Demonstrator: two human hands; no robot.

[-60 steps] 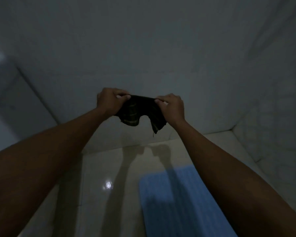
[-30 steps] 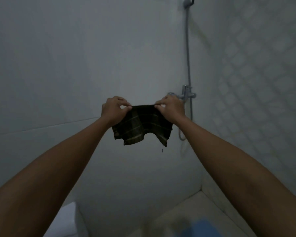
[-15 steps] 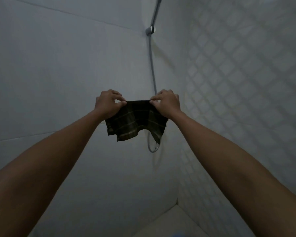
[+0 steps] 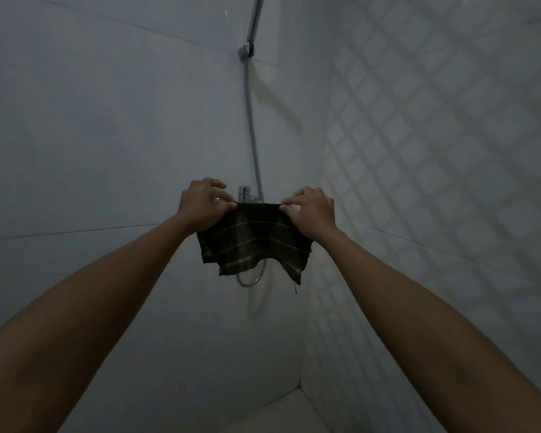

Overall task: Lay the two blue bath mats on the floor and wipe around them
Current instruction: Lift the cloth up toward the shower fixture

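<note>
A small dark checked cloth [image 4: 253, 242] hangs stretched between my two hands at arm's length, in front of the bathroom corner. My left hand [image 4: 202, 204] pinches its upper left corner and my right hand [image 4: 310, 210] pinches its upper right corner, so the top edge is taut. The cloth's lower edge hangs ragged with a loose thread. It sits right at the shower tap [image 4: 244, 193], covering the tap's lower part. No blue bath mat is in view.
A grey shower hose [image 4: 250, 120] runs down the wall corner from a holder [image 4: 246, 52] and loops below the cloth. The left wall is plain white tile, the right wall [image 4: 434, 151] diamond-patterned. A strip of pale floor [image 4: 281, 414] shows at the bottom.
The view has swung up from the floor and the blue mat to the shower corner. Both hands kept the cloth stretched and have brought it up against the tap.
</note>
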